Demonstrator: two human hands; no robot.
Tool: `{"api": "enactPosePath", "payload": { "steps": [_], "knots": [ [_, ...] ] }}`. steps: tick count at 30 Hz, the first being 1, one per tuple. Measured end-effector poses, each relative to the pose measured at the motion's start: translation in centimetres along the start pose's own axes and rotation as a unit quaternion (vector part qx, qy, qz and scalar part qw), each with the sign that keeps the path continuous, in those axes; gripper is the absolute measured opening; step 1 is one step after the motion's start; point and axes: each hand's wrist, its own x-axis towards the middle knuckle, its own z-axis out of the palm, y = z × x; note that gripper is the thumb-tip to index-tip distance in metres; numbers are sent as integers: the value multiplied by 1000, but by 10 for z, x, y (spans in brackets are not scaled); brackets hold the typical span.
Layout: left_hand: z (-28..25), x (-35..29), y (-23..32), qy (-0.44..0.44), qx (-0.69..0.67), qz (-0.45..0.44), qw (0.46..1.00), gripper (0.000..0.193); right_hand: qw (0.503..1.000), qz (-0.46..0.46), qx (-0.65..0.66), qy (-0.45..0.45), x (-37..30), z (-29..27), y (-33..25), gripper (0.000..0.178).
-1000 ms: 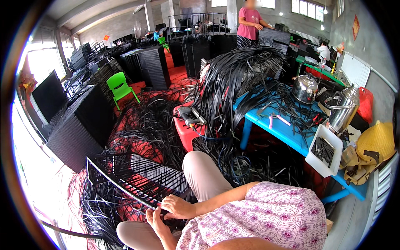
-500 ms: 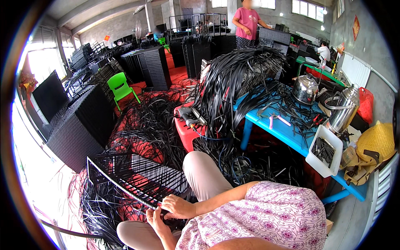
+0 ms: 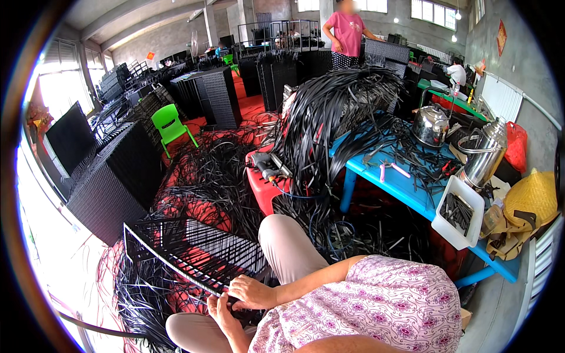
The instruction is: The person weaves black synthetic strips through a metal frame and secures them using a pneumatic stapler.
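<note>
A frame (image 3: 194,282) with a pale front rail and black plastic strips strung across it leans by my knees at the lower left. My right hand (image 3: 254,292) is closed, its fingertips pinching at the near end of that rail. Just below, my left hand (image 3: 222,313) is also closed, thumb and fingers pressed together against the same end. Whatever lies between the left fingertips is too small to make out. Loose black strips (image 3: 144,294) lie heaped beneath and beside the frame.
A red stool (image 3: 262,191) bears a power tool (image 3: 265,165). On the blue table (image 3: 376,176) are strips, pink-handled pliers (image 3: 393,170), a kettle (image 3: 431,126), a flask (image 3: 485,153) and a white bin (image 3: 441,220). A green chair (image 3: 172,125) and woven black panels (image 3: 112,182) stand left. A person (image 3: 347,35) stands behind.
The person in pink at the back has shifted slightly to the left. My two hands keep nearly the same place at the rail's end.
</note>
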Motion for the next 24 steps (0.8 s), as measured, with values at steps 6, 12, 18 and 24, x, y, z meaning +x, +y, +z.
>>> {"api": "enactPosePath", "payload": {
  "steps": [6,12,18,24],
  "knots": [
    [4,-3,4,-1,10,12,1000,11,1000,6,-4,1,0,0,-2,53],
    [14,-8,8,18,51,26,998,16,1000,1,0,11,-1,2,-1,53],
    [5,-3,2,14,10,5,1000,13,1000,12,17,2,-1,-1,-2,52],
    [8,-4,5,6,25,9,1000,12,1000,17,-1,-9,0,-4,-1,53]
  ]
}}
